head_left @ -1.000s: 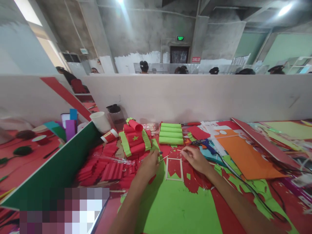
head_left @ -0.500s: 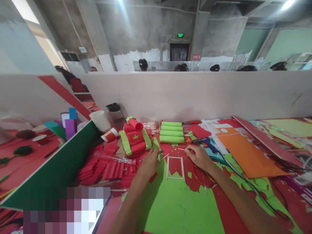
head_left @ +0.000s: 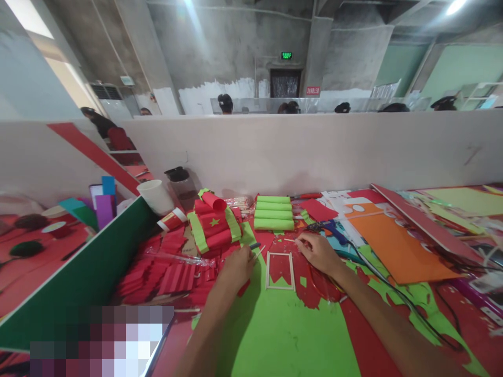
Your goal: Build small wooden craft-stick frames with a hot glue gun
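L hand (head_left: 240, 263): fingers closed on thin stick (head_left: 259, 253), dark-tipped tool (head_left: 254, 245) also at fingers, grip on it unclear. R hand (head_left: 315, 252): fingertips pinching short pale stick (head_left: 290, 240). Stick frame (head_left: 280, 288) flat btwn hands, slightly nearer person, over red + green paper. Beyond: green rolls (head_left: 274, 213); star-marked red/green paper model (head_left: 214, 233) L of rolls; blue-handled tool (head_left: 335, 231) just past R hand.

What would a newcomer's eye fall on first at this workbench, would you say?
Probably the bright green sheet spread front and center, with a small pale stick frame at its far end. Behind, left of center, sits a red-and-green paper piece with a gold star.
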`<state>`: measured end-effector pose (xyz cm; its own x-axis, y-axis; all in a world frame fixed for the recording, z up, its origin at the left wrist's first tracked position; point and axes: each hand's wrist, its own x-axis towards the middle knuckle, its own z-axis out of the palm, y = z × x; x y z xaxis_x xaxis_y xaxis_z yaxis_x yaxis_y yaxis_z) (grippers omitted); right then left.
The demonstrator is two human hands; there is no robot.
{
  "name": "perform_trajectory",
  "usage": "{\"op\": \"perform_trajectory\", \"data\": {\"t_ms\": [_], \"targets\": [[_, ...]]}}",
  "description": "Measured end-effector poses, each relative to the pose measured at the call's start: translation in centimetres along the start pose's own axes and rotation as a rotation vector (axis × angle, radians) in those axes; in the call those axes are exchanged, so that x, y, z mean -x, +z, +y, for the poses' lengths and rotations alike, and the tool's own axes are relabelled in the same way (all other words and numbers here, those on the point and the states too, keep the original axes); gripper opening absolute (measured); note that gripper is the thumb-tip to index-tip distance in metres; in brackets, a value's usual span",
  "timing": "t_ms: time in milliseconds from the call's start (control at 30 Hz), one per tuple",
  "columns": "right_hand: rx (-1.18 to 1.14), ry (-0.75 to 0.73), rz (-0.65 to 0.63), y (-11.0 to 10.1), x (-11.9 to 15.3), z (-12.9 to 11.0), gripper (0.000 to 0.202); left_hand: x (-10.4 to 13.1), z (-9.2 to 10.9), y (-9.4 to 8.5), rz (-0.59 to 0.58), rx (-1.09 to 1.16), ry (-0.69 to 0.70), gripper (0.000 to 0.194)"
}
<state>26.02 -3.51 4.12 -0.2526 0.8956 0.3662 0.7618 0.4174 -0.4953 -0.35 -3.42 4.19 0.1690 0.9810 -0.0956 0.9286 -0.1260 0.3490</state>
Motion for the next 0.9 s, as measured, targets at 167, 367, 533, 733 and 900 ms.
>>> {"op": "perform_trajectory", "data": {"t_ms": [167, 367, 533, 733, 900], "targets": [[-0.004, -0.012, 0.001, 0.0, 0.0, -0.1, 0.029, 0.5, 0.3, -0.6, -0.027, -0.013, -0.021, 0.013], [-0.013, -0.031, 0.020, 0.3, 0.1, -0.1, 0.027, 1.0, 0.2, -0.7, -0.035, -0.037, -0.008, 0.018], [-0.031, -0.046, 0.034, 0.4, 0.1, -0.1, 0.025, 0.6, -0.1, -0.5, 0.005, -0.033, 0.002, 0.015], [-0.054, -0.050, 0.019, 0.4, 0.1, -0.2, 0.024, 0.1, 0.0, -0.9, 0.043, 0.035, 0.007, 0.019], [-0.060, -0.051, 0.028, 0.4, 0.1, -0.1, 0.025, 0.2, 0.1, -1.7, 0.095, 0.077, 0.006, 0.018]]}}
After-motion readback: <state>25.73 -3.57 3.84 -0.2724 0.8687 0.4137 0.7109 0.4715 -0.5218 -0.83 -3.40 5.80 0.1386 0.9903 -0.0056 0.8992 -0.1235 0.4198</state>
